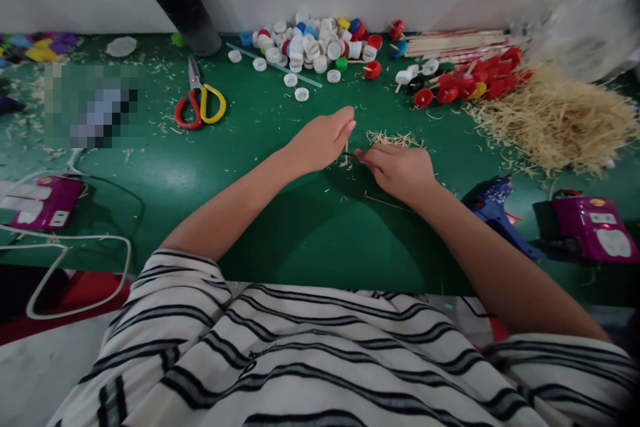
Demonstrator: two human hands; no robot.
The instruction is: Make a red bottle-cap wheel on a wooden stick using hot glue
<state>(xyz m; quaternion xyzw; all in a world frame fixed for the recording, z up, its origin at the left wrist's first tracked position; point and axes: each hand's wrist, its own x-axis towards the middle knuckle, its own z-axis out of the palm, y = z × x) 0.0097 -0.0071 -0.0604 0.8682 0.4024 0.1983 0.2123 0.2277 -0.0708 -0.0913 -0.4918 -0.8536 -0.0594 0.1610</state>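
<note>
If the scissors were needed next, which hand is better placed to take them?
Probably the left hand: the scissors lie on its side, nearer to it. The right hand is farther off and holds a thin dark tool. The left would likely have to release the pale stick first.

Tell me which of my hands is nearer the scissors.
Left. Your left hand is right of the scissors; your right hand is farther right, beyond it.

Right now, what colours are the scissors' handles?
One handle is red, the other yellow; the head view shows it.
</note>
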